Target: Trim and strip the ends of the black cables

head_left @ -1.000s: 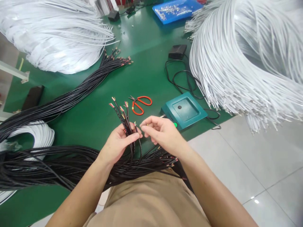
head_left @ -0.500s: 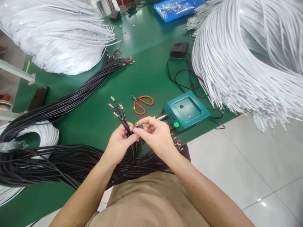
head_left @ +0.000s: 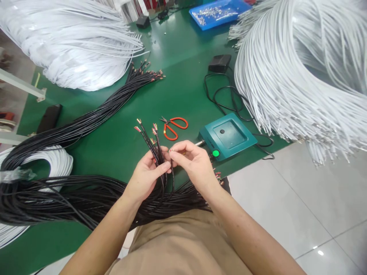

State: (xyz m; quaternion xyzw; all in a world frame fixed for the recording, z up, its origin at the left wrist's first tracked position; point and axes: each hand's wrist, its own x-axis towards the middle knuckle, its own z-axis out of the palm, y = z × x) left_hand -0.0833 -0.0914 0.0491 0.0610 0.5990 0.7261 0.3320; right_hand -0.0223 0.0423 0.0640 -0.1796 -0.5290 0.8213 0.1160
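My left hand [head_left: 147, 173] is closed around several black cables [head_left: 150, 143], whose split ends with red, white and other coloured wires point up and away. Beside it, my right hand [head_left: 193, 162] pinches the end of a single black cable [head_left: 172, 173] between thumb and index finger; that tip is mostly hidden. Just beyond my right hand stands a teal machine [head_left: 229, 135] with a lit green button and a metal rod. Orange-handled snips [head_left: 171, 128] lie on the green table [head_left: 183, 91] in front of my hands.
A thick black cable bundle [head_left: 86, 191] runs across the near edge, and another [head_left: 109, 109] lies at the left. White cable piles [head_left: 80, 49] fill the back left and the right side [head_left: 266, 88]. A blue tray [head_left: 219, 13] of small metal parts sits at the back.
My right hand has moved slightly away from my left hand, with the single cable in its pinch. The held cable ends have shifted and stand a little more upright.
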